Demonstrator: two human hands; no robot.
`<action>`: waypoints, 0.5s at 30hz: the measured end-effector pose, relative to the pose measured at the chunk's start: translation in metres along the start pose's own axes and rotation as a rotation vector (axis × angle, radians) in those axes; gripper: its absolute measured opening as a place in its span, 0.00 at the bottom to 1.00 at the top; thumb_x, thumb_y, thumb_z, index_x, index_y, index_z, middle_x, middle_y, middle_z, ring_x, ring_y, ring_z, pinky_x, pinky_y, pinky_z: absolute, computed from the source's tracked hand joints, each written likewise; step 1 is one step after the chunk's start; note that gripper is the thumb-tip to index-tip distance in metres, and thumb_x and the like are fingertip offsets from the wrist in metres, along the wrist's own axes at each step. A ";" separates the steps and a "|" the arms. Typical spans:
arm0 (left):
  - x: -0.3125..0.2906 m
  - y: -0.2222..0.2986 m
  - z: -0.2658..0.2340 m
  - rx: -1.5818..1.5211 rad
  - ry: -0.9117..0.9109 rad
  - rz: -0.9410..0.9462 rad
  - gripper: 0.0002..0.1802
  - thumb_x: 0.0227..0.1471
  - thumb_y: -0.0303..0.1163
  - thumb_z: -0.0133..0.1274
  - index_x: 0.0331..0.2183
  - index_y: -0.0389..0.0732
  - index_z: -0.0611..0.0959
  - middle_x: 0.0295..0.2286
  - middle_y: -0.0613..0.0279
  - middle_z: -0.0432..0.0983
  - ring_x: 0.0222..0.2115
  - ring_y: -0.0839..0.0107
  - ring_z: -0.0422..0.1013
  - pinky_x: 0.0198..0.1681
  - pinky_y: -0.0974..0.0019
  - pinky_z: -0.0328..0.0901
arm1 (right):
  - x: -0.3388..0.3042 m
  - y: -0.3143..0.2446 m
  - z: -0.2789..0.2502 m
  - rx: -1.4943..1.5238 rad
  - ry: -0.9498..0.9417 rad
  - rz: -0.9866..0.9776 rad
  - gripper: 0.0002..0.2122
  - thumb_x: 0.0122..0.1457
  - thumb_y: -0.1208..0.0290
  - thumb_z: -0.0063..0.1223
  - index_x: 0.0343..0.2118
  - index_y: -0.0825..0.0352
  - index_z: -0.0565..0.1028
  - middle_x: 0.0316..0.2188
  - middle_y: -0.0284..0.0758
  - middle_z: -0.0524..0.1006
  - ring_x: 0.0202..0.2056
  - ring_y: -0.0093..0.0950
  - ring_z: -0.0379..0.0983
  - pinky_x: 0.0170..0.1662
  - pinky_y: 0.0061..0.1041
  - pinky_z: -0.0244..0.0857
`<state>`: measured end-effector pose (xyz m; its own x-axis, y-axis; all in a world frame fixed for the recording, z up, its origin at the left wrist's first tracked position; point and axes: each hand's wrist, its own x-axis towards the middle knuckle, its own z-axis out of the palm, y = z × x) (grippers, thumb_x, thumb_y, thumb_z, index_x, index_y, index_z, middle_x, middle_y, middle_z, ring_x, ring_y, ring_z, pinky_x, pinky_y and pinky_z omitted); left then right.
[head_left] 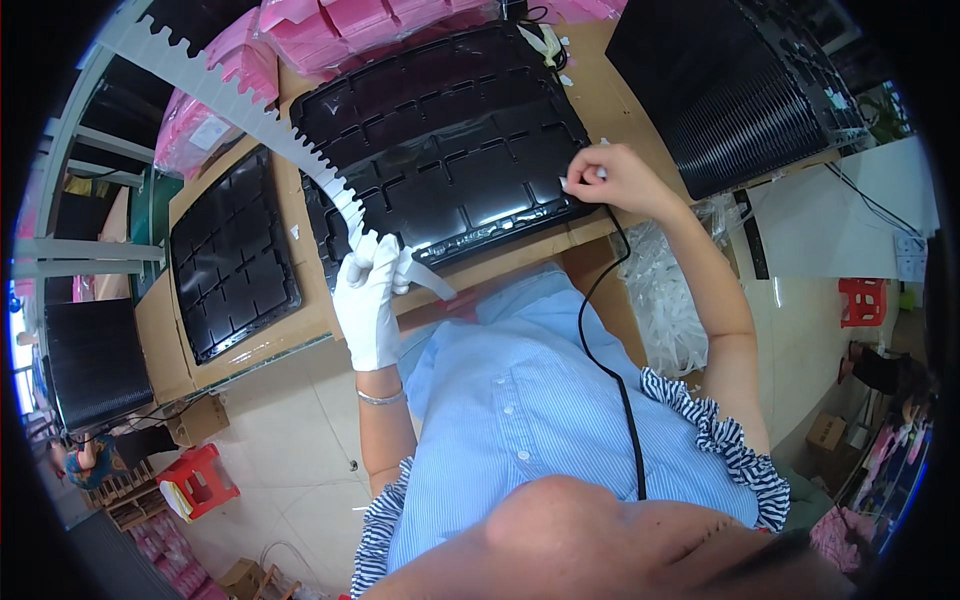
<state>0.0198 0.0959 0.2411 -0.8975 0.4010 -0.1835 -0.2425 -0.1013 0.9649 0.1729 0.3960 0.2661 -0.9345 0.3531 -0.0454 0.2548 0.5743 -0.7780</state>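
- Nearest the camera, the person's head (560, 545) sits blurred at the lower edge, with the pale blue striped shirt (520, 400) and its black-and-white ruffled sleeves beyond it.
- The cardboard cover (160, 330) spreads over the worktable, holding the black trays.
- The large black tray (440, 195) lies flat in front of the person, glossy, with stepped ridges across its face and bright reflections along its near edge.
- A stack of black trays (710, 90) stands at the right, its layered edges showing as fine ribs.
- Pink bundles (345, 30) lie along the far side.
- The notched strip (265, 125) is whitish and translucent, with square, hooked teeth along 1 edge; it arcs from the upper left over the large tray to the glove, and a short tail emerges beyond.
- The left hand (372, 295), in a white glove, grips this strip, fingers closed around it.
- The right hand (618, 180), bare, curls its fingers at the large tray's right side; a pale bit shows at the tips, but whether they grip it I cannot tell.
- A silver bangle (380, 397) circles the left wrist.
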 end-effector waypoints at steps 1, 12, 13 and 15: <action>-0.002 -0.001 -0.005 0.029 0.002 0.005 0.08 0.53 0.30 0.58 0.29 0.38 0.76 0.23 0.65 0.74 0.22 0.82 0.67 0.24 0.78 0.62 | -0.010 0.000 -0.004 0.100 -0.031 -0.004 0.07 0.49 0.71 0.61 0.21 0.67 0.74 0.16 0.26 0.71 0.21 0.15 0.64 0.26 0.20 0.57; -0.058 -0.030 -0.107 0.621 -0.235 -0.115 0.11 0.48 0.27 0.61 0.34 0.33 0.81 0.25 0.65 0.75 0.25 0.81 0.72 0.29 0.76 0.67 | -0.230 0.284 0.023 -0.816 -0.158 0.671 0.26 0.43 0.53 0.61 0.44 0.65 0.76 0.41 0.46 0.77 0.46 0.42 0.73 0.51 0.37 0.64; -0.060 -0.029 -0.112 0.720 -0.240 -0.117 0.14 0.47 0.27 0.62 0.37 0.31 0.81 0.27 0.62 0.77 0.27 0.79 0.74 0.32 0.75 0.68 | -0.235 0.270 0.030 -0.887 -0.195 0.699 0.28 0.43 0.52 0.62 0.46 0.65 0.75 0.42 0.46 0.77 0.48 0.42 0.72 0.52 0.37 0.63; -0.065 -0.027 -0.128 1.071 -0.370 -0.107 0.23 0.45 0.41 0.63 0.40 0.35 0.82 0.29 0.54 0.78 0.30 0.70 0.77 0.36 0.69 0.69 | -0.217 0.206 0.022 -0.862 -0.304 0.703 0.30 0.43 0.52 0.62 0.48 0.65 0.74 0.45 0.46 0.76 0.50 0.40 0.71 0.54 0.36 0.62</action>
<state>0.0375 -0.0439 0.2027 -0.6841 0.6230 -0.3792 0.2875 0.7082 0.6449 0.4227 0.4215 0.1022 -0.5100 0.6701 -0.5393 0.7191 0.6762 0.1601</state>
